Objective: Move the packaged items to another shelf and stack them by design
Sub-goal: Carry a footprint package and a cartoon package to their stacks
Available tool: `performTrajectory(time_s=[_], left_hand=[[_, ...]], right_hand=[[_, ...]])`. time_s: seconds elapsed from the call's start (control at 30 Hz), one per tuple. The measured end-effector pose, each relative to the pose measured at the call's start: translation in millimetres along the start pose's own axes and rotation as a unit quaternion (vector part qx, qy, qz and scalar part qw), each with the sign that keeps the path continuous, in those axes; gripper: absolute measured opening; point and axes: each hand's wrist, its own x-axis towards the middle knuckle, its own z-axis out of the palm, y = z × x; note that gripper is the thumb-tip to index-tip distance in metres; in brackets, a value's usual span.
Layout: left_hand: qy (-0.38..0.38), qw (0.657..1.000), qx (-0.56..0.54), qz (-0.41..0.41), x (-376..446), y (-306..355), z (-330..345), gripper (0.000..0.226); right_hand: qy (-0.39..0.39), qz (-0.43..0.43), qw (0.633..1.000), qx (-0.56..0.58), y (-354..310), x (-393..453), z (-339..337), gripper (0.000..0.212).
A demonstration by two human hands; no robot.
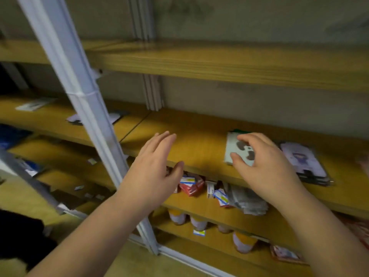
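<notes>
A pale green packet with dark brown blotches lies flat on the wooden middle shelf. My right hand curls over it, thumb at its near edge and fingertips on its top. Just right of it rests a stack of lilac packets with a cartoon figure. My left hand hovers above the shelf's front edge with its fingers spread and nothing in it. Two more flat packets, one white and one lilac, lie further left on the same shelf level.
A white metal upright crosses the view left of my left hand. The shelf below holds small red and white boxes and grey sachets. Jars with orange lids stand on the lowest shelf. An upper shelf hangs overhead.
</notes>
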Motion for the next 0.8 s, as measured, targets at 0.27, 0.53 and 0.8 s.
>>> performTrajectory(time_s=[0.27,0.53,0.8], left_hand=[[0.052,0.998,0.02,-0.04,-40,-136,-89,0.069],[0.059,0.991,0.036,-0.113,-62,-242,-139,0.068],[0.065,0.985,0.038,-0.157,-37,-322,-152,0.068]], right_hand=[[-0.021,-0.045,0.999,0.018,-139,14,97,0.044],[-0.078,-0.104,0.989,0.077,-259,27,179,0.045],[-0.092,-0.139,0.983,0.079,-321,70,263,0.045]])
